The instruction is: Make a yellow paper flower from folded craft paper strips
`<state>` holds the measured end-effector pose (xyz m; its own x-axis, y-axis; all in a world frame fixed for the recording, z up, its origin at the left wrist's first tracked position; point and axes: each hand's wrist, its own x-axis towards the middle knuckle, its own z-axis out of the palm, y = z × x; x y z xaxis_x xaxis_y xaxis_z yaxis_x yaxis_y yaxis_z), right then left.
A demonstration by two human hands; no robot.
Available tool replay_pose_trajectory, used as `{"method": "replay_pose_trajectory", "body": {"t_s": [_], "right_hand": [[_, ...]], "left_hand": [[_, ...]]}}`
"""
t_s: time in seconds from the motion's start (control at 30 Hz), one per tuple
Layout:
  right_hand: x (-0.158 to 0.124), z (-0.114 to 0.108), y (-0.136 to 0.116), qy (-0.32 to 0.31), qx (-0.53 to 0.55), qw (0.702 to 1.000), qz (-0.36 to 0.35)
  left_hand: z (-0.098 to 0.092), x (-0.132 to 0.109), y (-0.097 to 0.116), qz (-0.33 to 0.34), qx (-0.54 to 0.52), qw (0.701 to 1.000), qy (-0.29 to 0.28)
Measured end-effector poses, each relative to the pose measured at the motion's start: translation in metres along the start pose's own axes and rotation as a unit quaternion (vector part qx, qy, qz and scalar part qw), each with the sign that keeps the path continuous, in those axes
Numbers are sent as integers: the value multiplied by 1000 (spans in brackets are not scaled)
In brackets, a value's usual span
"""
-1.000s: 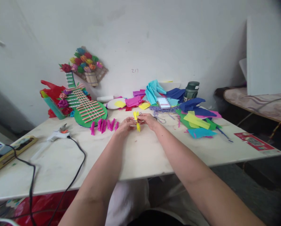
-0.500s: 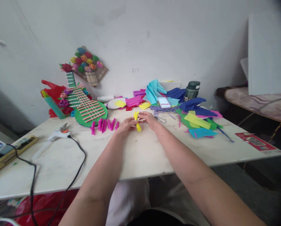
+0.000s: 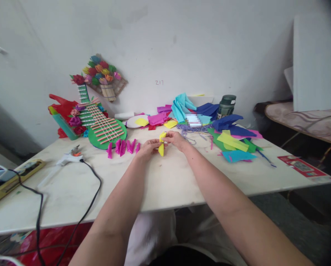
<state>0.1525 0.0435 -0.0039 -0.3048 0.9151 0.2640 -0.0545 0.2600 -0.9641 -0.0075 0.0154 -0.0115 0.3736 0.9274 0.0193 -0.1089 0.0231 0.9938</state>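
Note:
Both of my hands meet over the middle of the white table (image 3: 165,184), pinching one small folded piece of yellow paper (image 3: 161,145). My left hand (image 3: 146,148) grips it from the left with closed fingers. My right hand (image 3: 176,140) pinches its upper part from the right. Just left of my hands, a row of several folded magenta paper pieces (image 3: 123,146) lies on the table.
A green paper guitar with flowers (image 3: 99,125) leans at the back left. A glue gun (image 3: 67,159) with a black cord (image 3: 90,192) lies left. Coloured paper scraps (image 3: 229,138), a dark jar (image 3: 225,105) and a red card (image 3: 300,166) are at the right.
The yellow paper looked spread into two wings before; now it is folded narrower between my fingers. My hands have stayed in place.

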Motion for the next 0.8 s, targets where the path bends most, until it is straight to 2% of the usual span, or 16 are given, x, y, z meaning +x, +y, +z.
{"method": "replay_pose_trajectory", "body": {"t_s": [0.17, 0.5, 0.8], "right_hand": [[-1, -3, 3, -66, -17, 998, -19], [7, -4, 12, 25, -88, 995, -25], [9, -5, 13, 14, -201, 979, -40]], "left_hand": [[0, 1, -1, 14, 9, 1000, 17], [1, 1, -2, -22, 27, 999, 34], [4, 3, -5, -11, 63, 996, 66]]}}
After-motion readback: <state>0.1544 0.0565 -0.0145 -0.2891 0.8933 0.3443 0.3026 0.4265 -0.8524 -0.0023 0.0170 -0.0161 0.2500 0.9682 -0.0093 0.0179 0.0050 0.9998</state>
